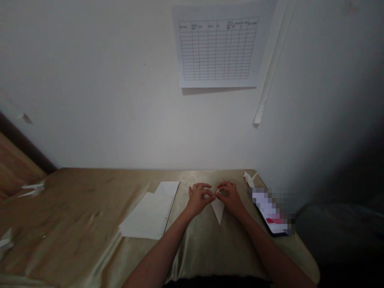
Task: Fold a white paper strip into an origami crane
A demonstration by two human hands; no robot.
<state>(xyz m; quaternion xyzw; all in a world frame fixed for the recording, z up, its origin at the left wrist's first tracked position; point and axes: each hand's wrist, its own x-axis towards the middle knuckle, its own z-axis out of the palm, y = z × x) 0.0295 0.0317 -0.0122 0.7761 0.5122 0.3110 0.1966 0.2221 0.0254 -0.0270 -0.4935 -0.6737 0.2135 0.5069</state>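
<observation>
A small white folded paper (219, 211) lies on the cloth-covered table, its narrow point toward me. My left hand (200, 196) pinches its upper left part between thumb and forefinger. From the other side, my right hand (230, 195) grips the upper right part in the same way, fingertips nearly meeting those of the left. The fingers hide part of the paper's top. To the left of my hands rests a stack of loose, ring-punched paper sheets (147, 218).
A tablet or phone (270, 214) with a lit, blurred screen lies at the right edge. Behind it stands a folded paper figure (249, 179). White paper scraps (33, 188) are at the far left. A printed table sheet (219, 52) hangs on the wall.
</observation>
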